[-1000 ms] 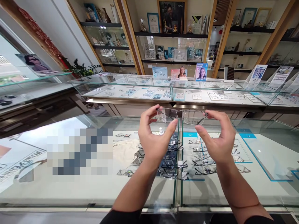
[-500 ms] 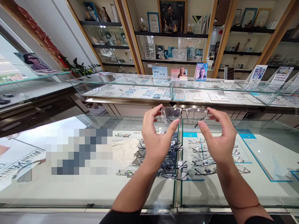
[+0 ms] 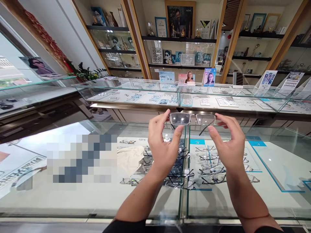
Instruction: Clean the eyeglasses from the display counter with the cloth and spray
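A pair of eyeglasses (image 3: 181, 118) with a thin metal frame and clear lenses is held up above the glass counter. My left hand (image 3: 161, 142) grips it at the left hinge, thumb below the lens and fingers behind. At the other hinge, my right hand (image 3: 228, 142) pinches the frame in the same way. A dark temple arm hangs down between the lenses and my right thumb. Beneath my hands, several rows of eyeglasses (image 3: 213, 178) lie in the display case, partly hidden by my forearms.
A cream cloth (image 3: 130, 157) lies left of the rows, and a small white bottle (image 3: 167, 137) stands behind my left hand. Farther back runs a second glass showcase (image 3: 143, 105) with upright advertising cards (image 3: 209, 77). Wall shelves (image 3: 179, 39) hold frames and trophies.
The eyeglasses have tilted and shifted slightly right and down between my hands. Both hands keep their hold at the hinges.
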Motion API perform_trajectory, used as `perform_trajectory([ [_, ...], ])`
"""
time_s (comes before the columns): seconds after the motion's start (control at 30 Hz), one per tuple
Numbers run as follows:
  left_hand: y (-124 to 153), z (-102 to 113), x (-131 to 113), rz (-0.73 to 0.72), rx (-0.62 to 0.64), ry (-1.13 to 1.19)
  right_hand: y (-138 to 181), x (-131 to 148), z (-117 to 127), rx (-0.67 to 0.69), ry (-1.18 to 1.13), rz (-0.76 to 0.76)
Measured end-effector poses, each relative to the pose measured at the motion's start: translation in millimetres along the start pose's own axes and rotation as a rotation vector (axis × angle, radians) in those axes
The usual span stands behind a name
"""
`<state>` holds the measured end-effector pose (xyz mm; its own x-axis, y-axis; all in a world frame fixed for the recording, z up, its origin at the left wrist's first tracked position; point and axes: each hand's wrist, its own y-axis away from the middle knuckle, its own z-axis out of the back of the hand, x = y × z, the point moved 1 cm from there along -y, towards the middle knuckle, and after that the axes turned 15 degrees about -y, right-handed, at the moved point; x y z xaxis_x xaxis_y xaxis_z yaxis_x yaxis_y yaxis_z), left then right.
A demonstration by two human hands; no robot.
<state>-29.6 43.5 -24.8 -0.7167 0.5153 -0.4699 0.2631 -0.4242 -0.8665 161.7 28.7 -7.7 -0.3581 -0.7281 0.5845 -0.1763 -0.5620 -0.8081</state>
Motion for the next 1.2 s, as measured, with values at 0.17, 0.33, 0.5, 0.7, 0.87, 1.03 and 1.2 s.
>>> perform_trajectory([
  [0.17,0.5,1.8,-2.0,-0.003,-0.025,-0.039,-0.7,-1.2,1.1,0.010,-0.012,-0.028],
  [0.33,1.7,3.7,-4.5,-0.044,-0.050,-0.043,-1.4,-2.4,3.3,0.033,-0.032,-0.071],
  [0.5,1.7,3.3,-4.7,-0.068,-0.075,-0.025,-1.9,-4.5,3.5,0.063,-0.023,-0.089],
  [0.7,0.6,4.0,-3.9,-0.066,-0.079,-0.036,-1.6,-3.4,3.9,0.059,-0.024,-0.094],
  [0.87,0.2,6.3,-4.0,-0.041,-0.055,-0.037,-0.9,1.5,4.7,0.037,-0.041,-0.091],
  [1.03,1.6,7.0,-1.6,-0.003,-0.027,-0.020,-0.3,5.1,4.9,0.023,-0.026,-0.065],
  [1.2,3.1,5.0,3.2,0.115,0.004,0.093,0.2,8.2,4.3,0.006,-0.016,-0.050],
])
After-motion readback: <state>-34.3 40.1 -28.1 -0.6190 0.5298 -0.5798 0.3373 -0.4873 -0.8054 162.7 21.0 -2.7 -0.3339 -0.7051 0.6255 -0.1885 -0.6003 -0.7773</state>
